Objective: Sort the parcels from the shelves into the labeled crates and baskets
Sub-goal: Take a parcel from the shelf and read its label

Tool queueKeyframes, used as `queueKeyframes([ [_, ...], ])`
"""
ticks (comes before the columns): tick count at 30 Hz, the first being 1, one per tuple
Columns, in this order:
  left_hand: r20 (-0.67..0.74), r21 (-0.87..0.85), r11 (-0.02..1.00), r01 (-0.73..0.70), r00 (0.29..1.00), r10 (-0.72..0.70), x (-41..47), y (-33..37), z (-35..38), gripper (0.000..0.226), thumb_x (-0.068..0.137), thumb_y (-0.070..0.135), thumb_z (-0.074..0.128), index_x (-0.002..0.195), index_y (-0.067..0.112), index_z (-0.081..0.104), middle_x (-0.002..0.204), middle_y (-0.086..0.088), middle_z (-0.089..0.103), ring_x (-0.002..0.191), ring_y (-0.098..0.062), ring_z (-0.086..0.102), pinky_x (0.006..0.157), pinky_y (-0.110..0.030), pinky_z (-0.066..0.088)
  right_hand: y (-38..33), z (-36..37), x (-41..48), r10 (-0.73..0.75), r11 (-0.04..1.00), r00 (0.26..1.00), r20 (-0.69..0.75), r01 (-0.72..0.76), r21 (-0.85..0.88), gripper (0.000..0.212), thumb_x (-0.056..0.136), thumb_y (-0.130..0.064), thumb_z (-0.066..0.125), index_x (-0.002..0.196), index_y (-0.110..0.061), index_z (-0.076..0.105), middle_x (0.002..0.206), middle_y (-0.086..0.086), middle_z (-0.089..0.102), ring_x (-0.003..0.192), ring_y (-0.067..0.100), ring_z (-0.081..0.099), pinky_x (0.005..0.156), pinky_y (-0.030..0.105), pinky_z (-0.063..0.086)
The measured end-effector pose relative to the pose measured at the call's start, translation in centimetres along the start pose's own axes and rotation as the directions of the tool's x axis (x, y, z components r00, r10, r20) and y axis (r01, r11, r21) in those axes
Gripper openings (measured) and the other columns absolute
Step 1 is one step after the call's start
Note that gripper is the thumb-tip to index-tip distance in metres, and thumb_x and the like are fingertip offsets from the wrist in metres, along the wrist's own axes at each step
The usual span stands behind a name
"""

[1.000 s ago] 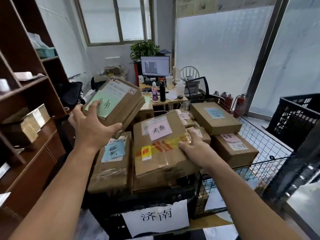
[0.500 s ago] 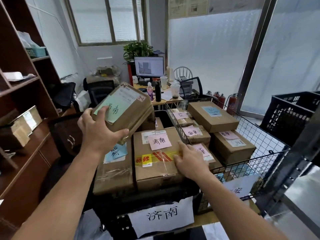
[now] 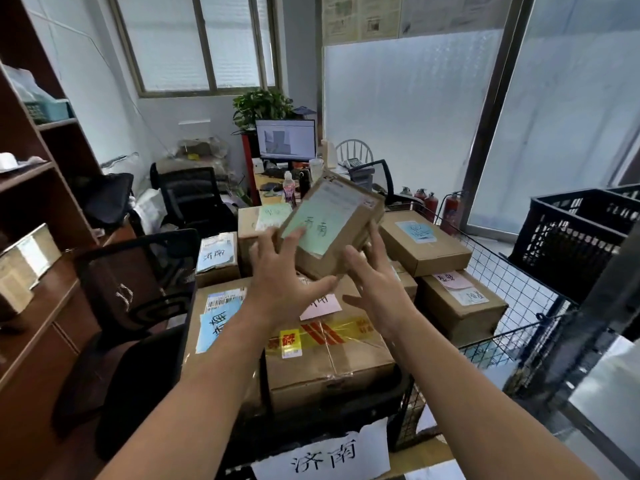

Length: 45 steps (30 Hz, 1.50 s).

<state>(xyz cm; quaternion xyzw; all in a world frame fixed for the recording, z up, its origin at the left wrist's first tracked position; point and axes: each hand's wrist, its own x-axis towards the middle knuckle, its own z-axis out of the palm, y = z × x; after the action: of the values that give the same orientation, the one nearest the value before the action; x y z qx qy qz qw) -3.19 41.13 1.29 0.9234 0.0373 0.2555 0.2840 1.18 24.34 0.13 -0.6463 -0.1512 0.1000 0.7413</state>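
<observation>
A brown cardboard parcel (image 3: 332, 226) with a pale green handwritten label is held tilted in the air above the stacked boxes. My left hand (image 3: 280, 275) grips its near left corner, thumb underneath and fingers spread over the label. My right hand (image 3: 377, 289) touches its right side with straight fingers, thumb held apart. Below sits a black crate (image 3: 388, 393) with a white paper sign (image 3: 325, 459); it holds a large box with yellow and red tape (image 3: 325, 344) and a box with a blue label (image 3: 221, 320).
A wire basket (image 3: 519, 271) on the right holds several labelled boxes. A black plastic crate (image 3: 571, 230) stands at far right. Brown shelves (image 3: 38, 188) on the left carry a parcel (image 3: 24, 258). A black office chair (image 3: 138, 289) stands beside the crate; a desk with a monitor is behind.
My left hand carried the green-labelled parcel rightward over the crate. My right hand left the taped box and rose to the parcel's right side.
</observation>
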Motion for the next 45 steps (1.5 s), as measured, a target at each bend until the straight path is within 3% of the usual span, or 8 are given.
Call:
queueKeyframes([
  [5,0.19,-0.07,0.994,-0.079,0.978,0.091,2.1,-2.2,0.8,0.097,0.071,0.06,0.066,0.153,0.036,0.021,0.151,0.011,0.018,0.138,-0.015,0.022,0.114,-0.038,0.032,0.1,-2.6,4.6,-0.064,0.997,0.997,-0.049,0.065,0.032,0.081,0.096,-0.028,0.069,0.152,-0.061,0.019,0.134,-0.012,0.055,0.108,0.014,0.067,0.08,0.041,0.063],
  [7,0.192,-0.079,0.99,-0.115,0.973,0.128,3.2,-2.5,1.4,0.095,0.075,0.056,0.069,0.154,0.036,0.02,0.15,0.015,0.02,0.136,-0.008,0.023,0.113,-0.033,0.031,0.5,-3.1,6.8,-0.071,0.997,0.996,-0.06,0.071,-0.016,0.09,0.094,-0.024,0.072,0.151,-0.062,0.015,0.13,-0.012,0.057,0.11,0.019,0.068,0.086,0.048,0.062],
  [12,0.204,0.045,0.992,-0.122,0.973,0.11,6.8,-3.1,2.2,0.091,0.082,0.051,0.071,0.154,0.041,0.015,0.156,0.009,0.024,0.142,-0.012,0.016,0.114,-0.041,0.021,1.3,-3.4,12.2,-0.078,0.988,0.991,-0.111,0.062,-0.144,0.085,0.082,-0.034,0.074,0.123,-0.087,0.021,0.143,-0.002,0.05,0.118,0.027,0.062,0.091,0.057,0.058],
  [19,-0.045,0.214,0.974,0.08,0.996,-0.072,11.0,-5.8,2.8,0.066,0.091,0.048,0.056,0.15,0.029,0.033,0.155,0.001,0.034,0.142,-0.022,0.022,0.117,-0.046,0.023,1.9,-5.2,19.2,0.131,0.973,0.991,0.036,-0.121,-0.195,0.065,0.1,-0.026,0.063,0.15,-0.05,0.032,0.134,0.007,0.057,0.105,0.029,0.067,0.082,0.051,0.062],
  [25,0.079,0.482,0.866,0.133,0.978,-0.194,11.8,-9.0,3.7,0.065,0.092,0.056,0.052,0.15,0.035,0.033,0.158,0.004,0.03,0.145,-0.021,0.022,0.12,-0.044,0.017,1.7,-5.4,22.9,0.246,0.902,0.965,0.091,-0.194,-0.385,0.06,0.102,-0.034,0.057,0.156,-0.042,0.031,0.149,0.008,0.047,0.11,0.028,0.063,0.091,0.05,0.058],
  [32,0.043,0.477,0.87,0.122,0.986,-0.162,11.5,-9.4,3.7,0.062,0.09,0.052,0.058,0.147,0.036,0.038,0.156,0.008,0.034,0.143,-0.018,0.024,0.116,-0.042,0.017,1.5,-5.2,24.2,0.303,0.849,0.945,0.127,-0.207,-0.487,0.055,0.104,-0.035,0.052,0.155,-0.043,0.033,0.138,0.007,0.05,0.096,0.039,0.069,0.06,0.053,0.063],
  [39,0.046,0.434,0.888,0.149,0.981,-0.187,11.4,-9.5,3.7,0.066,0.084,0.059,0.049,0.146,0.036,0.041,0.154,0.008,0.035,0.142,-0.017,0.023,0.116,-0.043,0.016,1.2,-4.3,24.5,0.226,0.793,0.962,0.156,-0.088,-0.603,0.055,0.104,-0.032,0.054,0.155,-0.04,0.036,0.136,0.001,0.052,0.102,0.03,0.063,0.07,0.049,0.063],
  [45,0.041,0.416,0.895,0.159,0.98,-0.193,11.1,-9.6,3.7,0.06,0.09,0.051,0.057,0.146,0.036,0.04,0.155,0.009,0.034,0.143,-0.016,0.021,0.117,-0.044,0.015,1.1,-3.6,24.1,0.045,0.733,0.984,0.173,0.085,-0.675,0.062,0.102,-0.032,0.059,0.158,-0.031,0.033,0.152,0.006,0.05,0.126,0.028,0.055,0.102,0.04,0.048],
])
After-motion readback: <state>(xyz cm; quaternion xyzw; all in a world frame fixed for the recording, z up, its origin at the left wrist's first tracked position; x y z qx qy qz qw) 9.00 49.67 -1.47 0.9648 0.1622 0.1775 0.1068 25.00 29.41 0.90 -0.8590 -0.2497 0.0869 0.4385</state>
